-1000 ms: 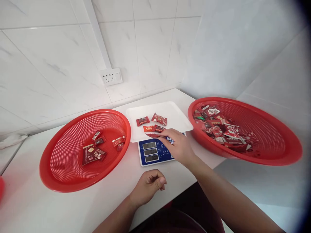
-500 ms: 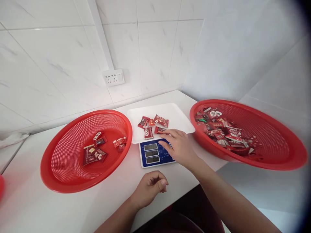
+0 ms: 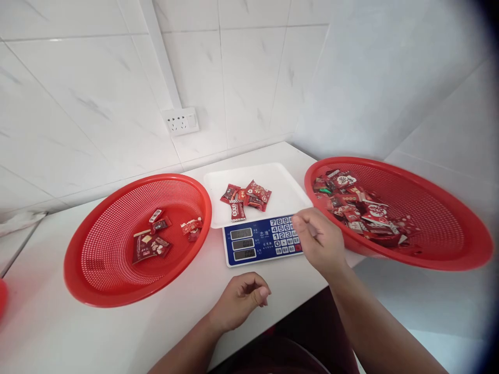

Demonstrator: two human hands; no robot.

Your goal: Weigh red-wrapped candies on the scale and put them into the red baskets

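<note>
On the white weighing pan (image 3: pixel 273 179) lie several small red-wrapped snack packets (image 3: pixel 249 198), bunched in an overlapping cluster. The blue panel of the digital scale (image 3: pixel 257 236) shows below the pan, its keypad partly covered. My right hand (image 3: pixel 323 241) is over the keypad's right edge, fingers curled closed, and no packet shows in it. My left hand (image 3: pixel 244 302) rests on the table in front of the scale, loosely curled closed, with nothing visible in it.
A red mesh basket (image 3: pixel 93 218) with several packets stands at the left. Another red basket (image 3: pixel 448 223), tilted at the right, holds a heap of packets. Behind the white table (image 3: pixel 191 296) is a tiled wall with a power socket (image 3: pixel 180 122).
My right hand has drawn back from the pan to the right and its fingers have curled closed. The packet it was touching now lies against the others. My left hand stays put.
</note>
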